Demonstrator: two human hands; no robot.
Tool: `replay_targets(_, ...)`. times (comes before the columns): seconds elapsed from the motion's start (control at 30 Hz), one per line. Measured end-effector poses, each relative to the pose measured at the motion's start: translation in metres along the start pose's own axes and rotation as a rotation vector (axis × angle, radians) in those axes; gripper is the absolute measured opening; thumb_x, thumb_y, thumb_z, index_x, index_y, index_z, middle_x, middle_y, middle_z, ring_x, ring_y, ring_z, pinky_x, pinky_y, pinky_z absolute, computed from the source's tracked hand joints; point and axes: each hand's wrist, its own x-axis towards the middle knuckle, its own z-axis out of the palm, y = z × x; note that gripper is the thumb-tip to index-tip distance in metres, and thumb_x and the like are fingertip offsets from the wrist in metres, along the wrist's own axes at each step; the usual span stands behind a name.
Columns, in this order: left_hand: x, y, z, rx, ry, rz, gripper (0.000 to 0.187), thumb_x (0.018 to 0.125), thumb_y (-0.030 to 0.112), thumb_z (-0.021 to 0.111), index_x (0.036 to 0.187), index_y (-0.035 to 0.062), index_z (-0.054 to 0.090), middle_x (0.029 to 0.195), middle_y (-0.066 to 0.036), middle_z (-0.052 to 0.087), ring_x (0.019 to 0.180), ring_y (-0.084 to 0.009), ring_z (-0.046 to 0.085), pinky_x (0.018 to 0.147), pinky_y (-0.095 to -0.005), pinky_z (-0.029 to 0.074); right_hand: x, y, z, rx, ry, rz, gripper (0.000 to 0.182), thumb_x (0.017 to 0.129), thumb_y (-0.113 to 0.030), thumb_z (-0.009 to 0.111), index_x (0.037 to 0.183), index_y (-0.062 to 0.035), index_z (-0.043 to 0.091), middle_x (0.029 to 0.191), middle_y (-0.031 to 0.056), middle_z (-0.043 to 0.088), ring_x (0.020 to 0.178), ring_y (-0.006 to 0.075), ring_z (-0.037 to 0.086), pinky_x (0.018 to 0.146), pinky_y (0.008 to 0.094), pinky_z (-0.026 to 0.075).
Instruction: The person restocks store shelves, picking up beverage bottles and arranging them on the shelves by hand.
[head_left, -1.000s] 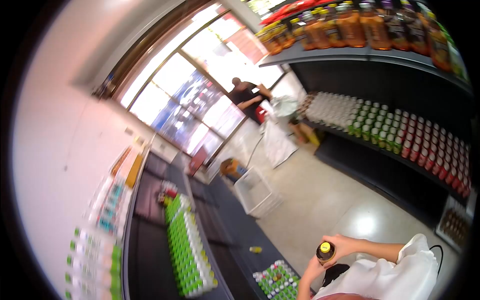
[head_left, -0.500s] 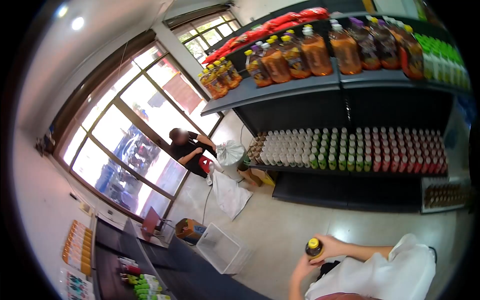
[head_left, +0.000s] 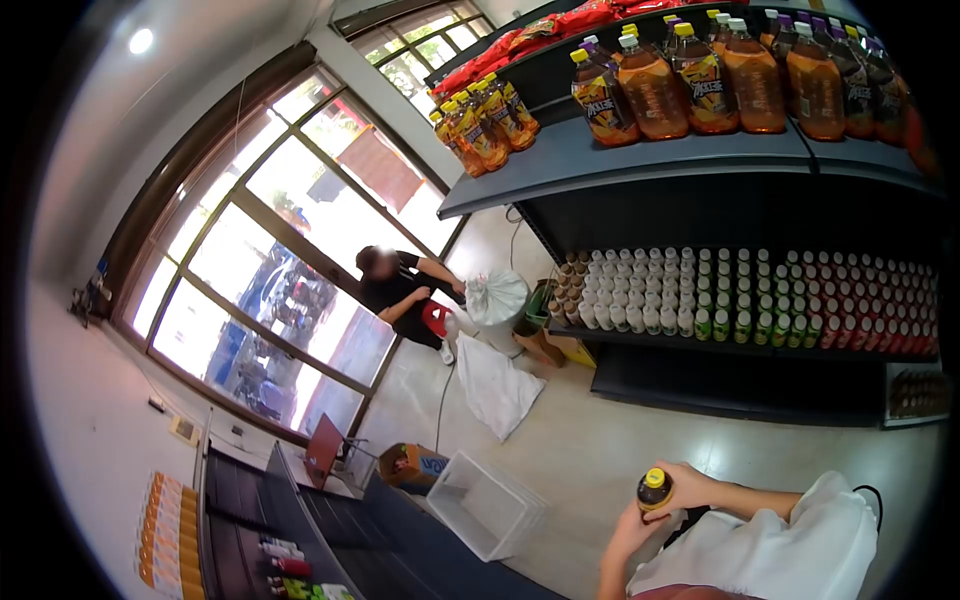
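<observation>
A drink bottle (head_left: 654, 489) with a yellow cap and dark contents is held upright near the bottom right, in front of a white garment. My right hand (head_left: 686, 487) wraps it from the right side. From below, my left hand (head_left: 631, 530) closes on its lower part. Much of the bottle's body and label is hidden by the fingers and the steep viewing angle.
A shelf (head_left: 640, 168) carries large amber drink bottles (head_left: 755, 85) above and rows of small bottles (head_left: 780, 300) below. A clear plastic bin (head_left: 480, 505) and a cardboard box (head_left: 408, 465) sit on the floor. Another person (head_left: 400, 290) stands beside white sacks (head_left: 495, 385) near the glass doors.
My view has turned a little left, so the shelf, doors and other person appear further right. Both my hands still hold the bottle, with their grip much the same.
</observation>
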Motion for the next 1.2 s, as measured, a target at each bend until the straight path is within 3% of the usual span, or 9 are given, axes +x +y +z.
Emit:
replay_targets(0.33, 0.157, 0.047, -0.123, 0.118, -0.112, -0.103, 0.049, 0.085, 0.02, 0.082, 0.123, 0.0023, 0.056, 0.103, -0.018, 0.07, 0.091, -0.0314, 0.07, 0.08, -0.0416, 0.054, 0.159, -0.002, -0.059, 0.167, 0.206, -0.057, 0.071, 0.064, -0.04, 0.097, 0.112, -0.0029, 0.061, 0.101, 0.0115, 0.074, 0.093, 0.0219, 0.073, 0.086, 0.035, 0.057)
replay_targets(0.53, 0.272, 0.107, -0.222, 0.584, 0.131, 0.484, 0.064, 0.079, 0.013, 0.081, 0.135, -0.0002, 0.053, 0.131, -0.02, 0.063, 0.117, -0.0425, 0.061, 0.099, -0.0459, 0.05, 0.25, -0.088, -0.13, 0.06, 0.42, -0.491, 0.071, 0.062, -0.029, 0.101, 0.119, -0.0047, 0.064, 0.111, 0.0107, 0.074, 0.099, 0.0194, 0.074, 0.09, 0.0324, 0.058)
replay_targets(0.67, 0.337, 0.176, -0.271, 0.451, 0.316, 0.894, 0.077, 0.072, 0.009, 0.087, 0.139, 0.0033, 0.05, 0.131, -0.02, 0.064, 0.115, -0.0399, 0.065, 0.094, -0.0442, 0.056, 0.289, -0.157, -0.187, -0.107, 0.567, -0.767, 0.077, 0.06, -0.026, 0.101, 0.124, -0.0019, 0.066, 0.122, 0.0114, 0.073, 0.102, 0.0209, 0.074, 0.092, 0.0325, 0.058)
replay_targets(0.77, 0.388, 0.223, -0.304, 0.324, 0.483, 1.289, 0.087, 0.066, 0.005, 0.091, 0.141, 0.0077, 0.048, 0.131, -0.021, 0.064, 0.112, -0.039, 0.068, 0.089, -0.0428, 0.06, 0.322, -0.201, -0.229, -0.06, 0.677, -0.884, 0.101, 0.054, -0.025, 0.105, 0.137, 0.0001, 0.052, 0.124, 0.0169, 0.069, 0.114, 0.0249, 0.068, 0.101, 0.0387, 0.055)
replay_targets(0.83, 0.419, 0.256, -0.328, 0.419, 0.523, 1.321, 0.079, 0.071, 0.019, 0.095, 0.136, 0.0059, 0.052, 0.132, -0.015, 0.063, 0.116, -0.0326, 0.061, 0.099, -0.0418, 0.049, 0.341, -0.233, -0.245, 0.178, 0.738, -0.817, 0.098, 0.061, -0.019, 0.102, 0.14, 0.0016, 0.049, 0.128, 0.014, 0.066, 0.118, 0.0219, 0.066, 0.107, 0.0391, 0.052)
replay_targets(0.87, 0.435, 0.275, -0.337, 0.419, 0.546, 1.366, 0.075, 0.071, 0.011, 0.093, 0.134, 0.0049, 0.054, 0.13, -0.015, 0.063, 0.116, -0.0328, 0.061, 0.098, -0.0414, 0.05, 0.354, -0.249, -0.254, 0.141, 0.802, -0.863, 0.098, 0.063, -0.019, 0.101, 0.142, 0.0017, 0.048, 0.129, 0.013, 0.065, 0.118, 0.0214, 0.066, 0.108, 0.0393, 0.052)
replay_targets(0.97, 0.485, 0.326, -0.368, 0.384, 0.534, 1.426, 0.073, 0.073, 0.01, 0.091, 0.135, 0.0044, 0.052, 0.111, -0.017, 0.065, 0.097, -0.0324, 0.067, 0.077, -0.0393, 0.057, 0.394, -0.288, -0.282, -0.076, 0.938, -0.847, 0.087, 0.066, -0.016, 0.099, 0.14, -0.0018, 0.054, 0.126, 0.0085, 0.068, 0.119, 0.0193, 0.066, 0.106, 0.0349, 0.052)
replay_targets(1.1, 0.552, 0.346, -0.403, 0.475, 0.481, 1.281, 0.06, 0.079, 0.024, 0.088, 0.123, 0.0023, 0.054, 0.103, -0.018, 0.065, 0.09, -0.035, 0.066, 0.073, -0.041, 0.055, 0.465, -0.311, -0.321, -0.372, 1.011, -0.766, 0.073, 0.072, -0.015, 0.094, 0.135, -0.0054, 0.058, 0.12, 0.0057, 0.07, 0.109, 0.0164, 0.069, 0.098, 0.0327, 0.055)
replay_targets(1.2, 0.59, 0.34, -0.413, 0.544, 0.496, 1.195, 0.058, 0.082, 0.033, 0.084, 0.118, -0.0001, 0.053, 0.098, -0.018, 0.066, 0.087, -0.0373, 0.067, 0.07, -0.0427, 0.054, 0.509, -0.31, -0.339, -0.387, 1.007, -0.647, 0.075, 0.074, -0.023, 0.094, 0.135, -0.0004, 0.056, 0.119, 0.0128, 0.071, 0.11, 0.0179, 0.069, 0.097, 0.0337, 0.056)
